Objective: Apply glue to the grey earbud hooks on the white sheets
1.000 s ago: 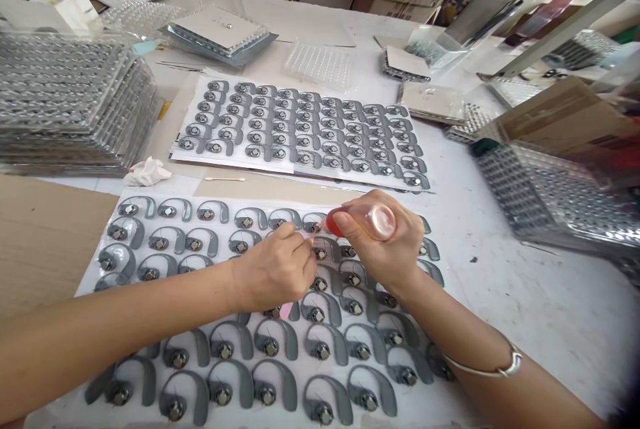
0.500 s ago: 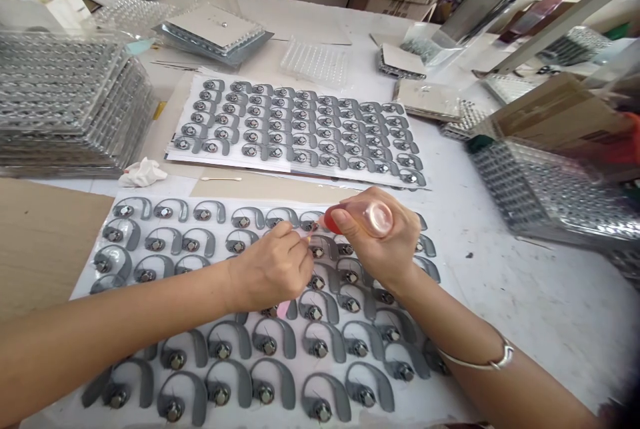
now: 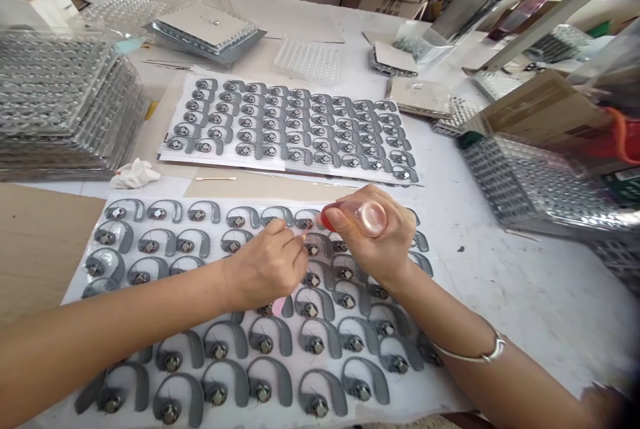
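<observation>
My right hand (image 3: pixel 377 242) is wrapped around a small clear glue bottle (image 3: pixel 371 217) with a red cap. The bottle is tipped over, its nozzle pointing left and down at a grey ear-hook piece (image 3: pixel 304 221) in the top row of the near sheet. Close beside it, my left hand (image 3: pixel 267 266) is closed on a thin tool with a pink end (image 3: pixel 279 306) that sticks out below the fist. The tool's tip comes close to the nozzle; whether they touch is unclear. Rows of grey ear hooks with round metal parts cover the near white sheet (image 3: pixel 165 309).
Behind lies a second sheet of ear hooks (image 3: pixel 295 126). A tall stack of clear trays (image 3: pixel 60 102) stands left, another tray stack (image 3: pixel 530 182) right, by a cardboard box (image 3: pixel 550 112). A cotton swab (image 3: pixel 215 179) and crumpled tissue (image 3: pixel 135 174) lie between.
The whole view has shifted slightly, so the scene sits a little further left. Both hands keep nearly the same pose over the same ear hooks.
</observation>
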The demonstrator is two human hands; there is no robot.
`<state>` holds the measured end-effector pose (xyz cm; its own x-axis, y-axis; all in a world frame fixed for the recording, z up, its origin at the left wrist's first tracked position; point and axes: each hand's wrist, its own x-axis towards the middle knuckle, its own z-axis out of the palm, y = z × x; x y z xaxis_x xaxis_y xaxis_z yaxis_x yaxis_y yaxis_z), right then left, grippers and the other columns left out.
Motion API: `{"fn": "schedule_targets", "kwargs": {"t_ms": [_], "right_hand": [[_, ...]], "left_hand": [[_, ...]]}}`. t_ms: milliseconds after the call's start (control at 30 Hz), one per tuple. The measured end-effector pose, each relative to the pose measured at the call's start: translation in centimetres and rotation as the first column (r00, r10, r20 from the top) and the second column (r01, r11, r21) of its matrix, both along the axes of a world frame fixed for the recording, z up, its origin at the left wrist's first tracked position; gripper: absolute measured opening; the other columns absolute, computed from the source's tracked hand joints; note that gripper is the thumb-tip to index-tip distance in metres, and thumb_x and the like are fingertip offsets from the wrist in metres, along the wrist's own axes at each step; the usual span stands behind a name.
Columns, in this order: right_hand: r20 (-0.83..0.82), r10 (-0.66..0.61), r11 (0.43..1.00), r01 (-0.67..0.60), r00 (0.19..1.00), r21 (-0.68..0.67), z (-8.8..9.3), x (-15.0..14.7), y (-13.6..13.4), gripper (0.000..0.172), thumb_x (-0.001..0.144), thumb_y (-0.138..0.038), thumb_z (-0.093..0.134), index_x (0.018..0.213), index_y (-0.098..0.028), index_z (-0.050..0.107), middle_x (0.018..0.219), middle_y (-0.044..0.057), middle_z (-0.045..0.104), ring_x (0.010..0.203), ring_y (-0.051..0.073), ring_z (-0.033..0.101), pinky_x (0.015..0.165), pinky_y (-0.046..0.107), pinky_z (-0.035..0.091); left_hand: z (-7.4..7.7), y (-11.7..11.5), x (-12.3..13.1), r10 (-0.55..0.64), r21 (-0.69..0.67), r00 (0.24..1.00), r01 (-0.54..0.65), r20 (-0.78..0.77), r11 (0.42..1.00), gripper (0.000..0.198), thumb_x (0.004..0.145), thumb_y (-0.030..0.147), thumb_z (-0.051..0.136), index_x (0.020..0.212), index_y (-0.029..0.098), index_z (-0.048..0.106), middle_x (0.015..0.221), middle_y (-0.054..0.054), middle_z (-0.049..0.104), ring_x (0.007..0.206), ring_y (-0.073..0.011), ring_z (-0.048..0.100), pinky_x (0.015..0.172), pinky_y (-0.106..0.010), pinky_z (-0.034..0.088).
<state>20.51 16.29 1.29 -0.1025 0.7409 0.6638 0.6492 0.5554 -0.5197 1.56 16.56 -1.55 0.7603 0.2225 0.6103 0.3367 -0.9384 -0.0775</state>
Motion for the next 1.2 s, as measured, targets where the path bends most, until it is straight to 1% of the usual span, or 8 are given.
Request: {"fn": "schedule_targets", "kwargs": {"t_ms": [133, 267, 400, 500, 667, 933, 1033, 1200], "right_hand": [[0.004, -0.012, 0.999, 0.012, 1.0, 0.039, -0.01, 0.14, -0.07, 0.013, 0.08, -0.021, 0.068, 0.07, -0.022, 0.06, 0.066, 0.0, 0.064, 0.059, 0.015, 0.055, 0.057, 0.03, 0.046], [-0.018, -0.042, 0.995, 0.043, 0.999, 0.095, 0.07, 0.3, -0.21, 0.011, 0.078, -0.02, 0.069, 0.074, -0.022, 0.06, 0.067, 0.0, 0.064, 0.058, 0.014, 0.055, 0.057, 0.03, 0.045], [-0.027, -0.052, 0.998, 0.053, 0.998, 0.04, 0.07, 0.28, -0.26, 0.013, 0.08, -0.02, 0.068, 0.071, -0.021, 0.059, 0.065, -0.001, 0.063, 0.058, 0.014, 0.056, 0.058, 0.029, 0.046], [-0.032, -0.053, 0.998, 0.054, 0.998, 0.023, -0.09, 0.25, -0.24, 0.016, 0.081, -0.022, 0.068, 0.068, -0.02, 0.059, 0.063, -0.001, 0.062, 0.058, 0.013, 0.055, 0.059, 0.029, 0.046], [-0.009, -0.063, 0.997, 0.063, 0.998, 0.032, -0.24, 0.27, -0.18, 0.015, 0.081, -0.023, 0.068, 0.069, -0.02, 0.059, 0.064, -0.001, 0.062, 0.058, 0.013, 0.055, 0.058, 0.028, 0.046], [0.018, -0.033, 0.996, 0.031, 0.999, 0.083, -0.37, 0.18, -0.08, 0.014, 0.081, -0.019, 0.068, 0.07, -0.019, 0.058, 0.066, -0.001, 0.063, 0.059, 0.013, 0.056, 0.059, 0.028, 0.046], [0.032, -0.027, 0.996, 0.024, 0.999, 0.088, -0.33, 0.19, -0.13, 0.014, 0.081, -0.018, 0.068, 0.07, -0.019, 0.059, 0.065, 0.0, 0.064, 0.059, 0.013, 0.056, 0.058, 0.028, 0.046], [0.028, -0.007, 0.997, 0.005, 1.0, 0.078, -0.22, 0.28, -0.32, 0.018, 0.081, -0.02, 0.068, 0.066, -0.019, 0.058, 0.064, 0.0, 0.063, 0.058, 0.012, 0.055, 0.057, 0.027, 0.045]], "left_hand": [[-0.07, 0.08, -0.08, 0.001, -0.038, 1.0, 0.0, 0.01, 0.999, 0.021, 0.083, 0.003, 0.052, 0.066, 0.012, 0.057, 0.067, -0.01, 0.064, 0.065, -0.0189, 0.056, 0.063, -0.034, 0.042], [-0.14, 0.21, -0.17, 0.014, -0.073, 1.0, -0.014, -0.002, 0.997, 0.021, 0.085, 0.004, 0.051, 0.066, 0.013, 0.055, 0.068, -0.009, 0.064, 0.064, -0.0181, 0.055, 0.063, -0.033, 0.041], [0.05, 0.21, -0.18, 0.01, -0.064, 1.0, -0.01, 0.004, 0.998, 0.019, 0.085, 0.004, 0.052, 0.068, 0.012, 0.055, 0.064, -0.008, 0.062, 0.062, -0.0177, 0.054, 0.063, -0.033, 0.04], [0.07, 0.14, -0.17, 0.015, -0.071, 1.0, -0.014, 0.009, 0.997, 0.021, 0.085, 0.003, 0.051, 0.067, 0.012, 0.056, 0.065, -0.007, 0.062, 0.062, -0.0177, 0.053, 0.062, -0.032, 0.041], [-0.14, 0.09, -0.16, 0.026, -0.074, 1.0, -0.026, 0.003, 0.997, 0.022, 0.086, 0.003, 0.051, 0.067, 0.013, 0.056, 0.067, -0.007, 0.063, 0.063, -0.0174, 0.053, 0.062, -0.032, 0.041], [-0.13, 0.24, -0.23, 0.017, -0.091, 1.0, -0.016, 0.007, 0.996, 0.021, 0.085, 0.004, 0.051, 0.067, 0.013, 0.056, 0.067, -0.008, 0.063, 0.063, -0.018, 0.053, 0.061, -0.033, 0.041], [-0.01, 0.26, -0.27, 0.017, -0.105, 1.0, -0.017, 0.0, 0.994, 0.023, 0.087, 0.004, 0.048, 0.068, 0.014, 0.055, 0.067, -0.007, 0.063, 0.063, -0.0175, 0.053, 0.062, -0.033, 0.04], [0.47, 0.46, -0.29, 0.011, -0.136, 1.0, -0.007, 0.026, 0.991, 0.024, 0.089, 0.006, 0.047, 0.067, 0.015, 0.054, 0.064, -0.006, 0.063, 0.06, -0.0168, 0.052, 0.061, -0.033, 0.039]]}}
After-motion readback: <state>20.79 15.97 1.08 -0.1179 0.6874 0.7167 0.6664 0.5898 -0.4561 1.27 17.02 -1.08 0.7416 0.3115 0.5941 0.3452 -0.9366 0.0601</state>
